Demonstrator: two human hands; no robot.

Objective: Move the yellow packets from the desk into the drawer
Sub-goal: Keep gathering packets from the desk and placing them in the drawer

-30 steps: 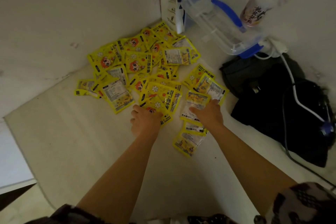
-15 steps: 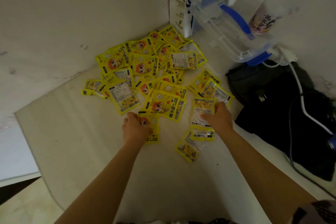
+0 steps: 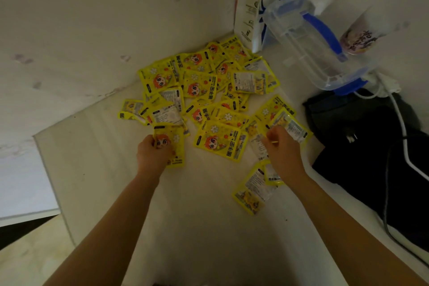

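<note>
As before, hands [image 3: 153, 151] on packets [image 3: 204, 90]

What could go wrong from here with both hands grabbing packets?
1. The left hand grips only one corner of a glossy yellow foil packet; it may slip.
2. The right hand works beside the white cable and black fabric bag; a snag seems possible.
3. The scattered pile of yellow packets overlaps, so neighbours may get dragged.

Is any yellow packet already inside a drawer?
No, the yellow packets all lie heaped on the desk; no drawer shows.
</note>
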